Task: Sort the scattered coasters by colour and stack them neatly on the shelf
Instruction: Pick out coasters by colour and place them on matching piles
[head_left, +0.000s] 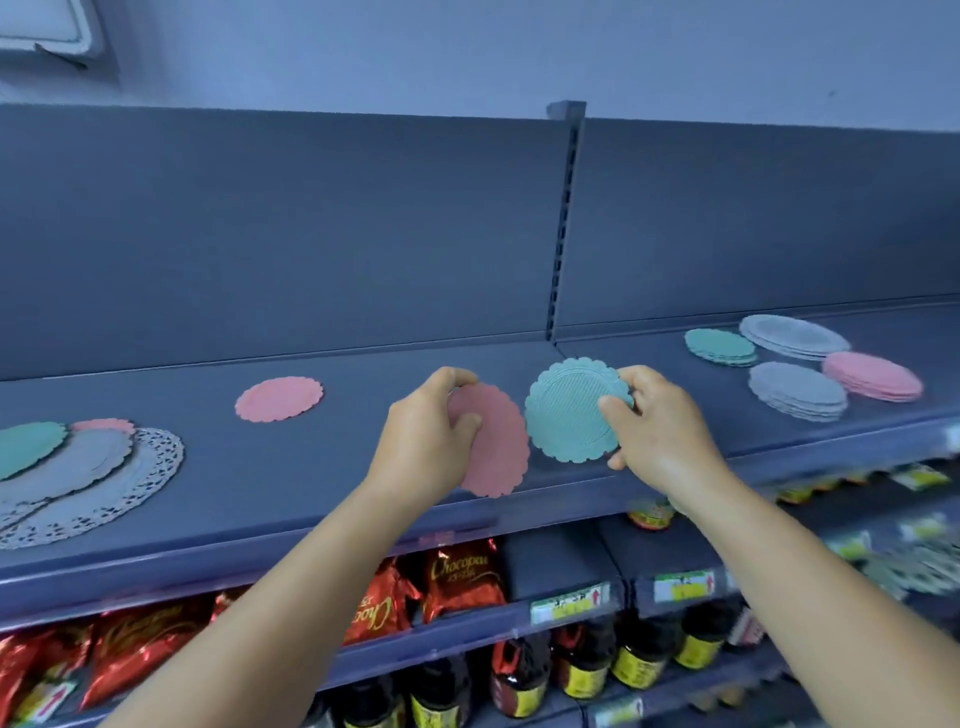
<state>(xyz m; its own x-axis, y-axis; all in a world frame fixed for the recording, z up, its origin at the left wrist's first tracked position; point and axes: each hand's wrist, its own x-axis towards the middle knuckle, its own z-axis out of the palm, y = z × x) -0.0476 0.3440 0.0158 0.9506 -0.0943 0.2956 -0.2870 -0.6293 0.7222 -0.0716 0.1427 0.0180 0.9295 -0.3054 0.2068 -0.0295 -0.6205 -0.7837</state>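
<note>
My left hand (423, 441) grips a pink scalloped coaster (496, 447) above the front of the dark blue shelf (363, 499). My right hand (654, 426) pinches a teal coaster (569, 410) by its right edge, tilted up beside the pink one. A single pink coaster (279, 398) lies flat on the shelf to the left. At the right stand sorted stacks: teal (721, 347), pink (872, 376), a small grey stack (797, 391) and a larger grey stack (795, 336). At the far left lies a mixed pile (78, 467) of teal, grey, pink and white lace pieces.
An upright slotted post (565, 218) divides the shelf's back panel. Below are red snack bags (457, 577) and dark bottles with yellow labels (582, 660), with price tags along the lower shelf edges.
</note>
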